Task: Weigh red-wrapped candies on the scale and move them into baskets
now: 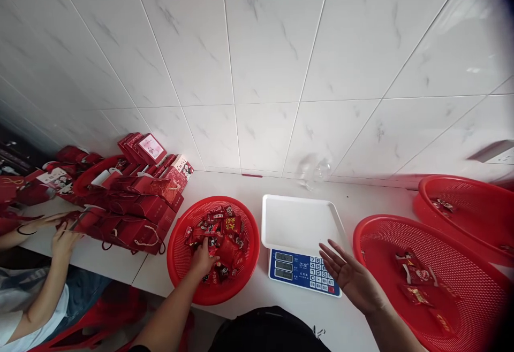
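Observation:
My left hand (203, 258) reaches into a round red basket (176, 258) full of small red candy packets (225, 234); its fingers curl into the pile and I cannot make out what they grip. My right hand (347, 274) hovers open, palm up and fingers spread, over the right end of a white electronic scale (299, 221) with a blue keypad (303, 270). The scale's tray holds nothing.
A large red basket (469, 266) at right holds a few red packets; another red basket (477, 207) lies behind it. Red gift boxes and bags (140, 202) are piled at left, where another person's hands (64, 237) handle one. A tiled wall stands behind.

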The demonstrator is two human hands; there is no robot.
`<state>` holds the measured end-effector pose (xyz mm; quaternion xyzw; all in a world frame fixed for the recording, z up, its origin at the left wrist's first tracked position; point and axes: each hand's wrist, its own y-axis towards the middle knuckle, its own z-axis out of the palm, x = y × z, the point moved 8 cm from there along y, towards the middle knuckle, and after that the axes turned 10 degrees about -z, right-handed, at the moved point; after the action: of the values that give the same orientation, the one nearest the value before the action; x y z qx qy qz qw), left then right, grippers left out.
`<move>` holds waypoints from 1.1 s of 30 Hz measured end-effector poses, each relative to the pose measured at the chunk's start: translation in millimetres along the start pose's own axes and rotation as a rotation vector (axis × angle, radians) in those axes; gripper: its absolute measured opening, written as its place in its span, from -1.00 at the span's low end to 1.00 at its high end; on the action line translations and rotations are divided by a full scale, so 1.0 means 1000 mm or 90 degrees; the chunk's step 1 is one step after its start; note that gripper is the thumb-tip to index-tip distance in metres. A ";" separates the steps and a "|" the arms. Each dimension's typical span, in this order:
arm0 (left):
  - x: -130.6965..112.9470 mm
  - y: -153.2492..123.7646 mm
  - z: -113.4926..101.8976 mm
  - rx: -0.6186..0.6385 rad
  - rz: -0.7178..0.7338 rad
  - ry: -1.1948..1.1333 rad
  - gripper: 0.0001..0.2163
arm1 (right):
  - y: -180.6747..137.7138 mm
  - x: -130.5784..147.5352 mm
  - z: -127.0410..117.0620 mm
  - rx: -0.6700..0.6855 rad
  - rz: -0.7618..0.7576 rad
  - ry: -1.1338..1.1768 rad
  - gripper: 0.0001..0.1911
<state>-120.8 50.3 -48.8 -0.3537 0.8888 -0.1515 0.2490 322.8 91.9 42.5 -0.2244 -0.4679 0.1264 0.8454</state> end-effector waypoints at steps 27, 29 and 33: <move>-0.221 -0.122 -0.040 0.031 0.306 -0.526 -0.73 | -0.032 -0.038 0.119 0.293 -0.005 -0.224 -0.49; -0.236 -0.126 -0.023 0.094 0.309 -0.528 -0.74 | -0.026 -0.036 0.112 0.264 -0.031 -0.233 -0.54; -0.250 -0.114 0.007 0.235 0.214 -0.600 -0.70 | -0.014 -0.027 0.072 0.174 -0.036 -0.227 -0.61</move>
<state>102.8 145.7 80.2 -0.1861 0.6837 -0.0883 0.7001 247.3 87.0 63.1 -0.0689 -0.5944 0.2026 0.7751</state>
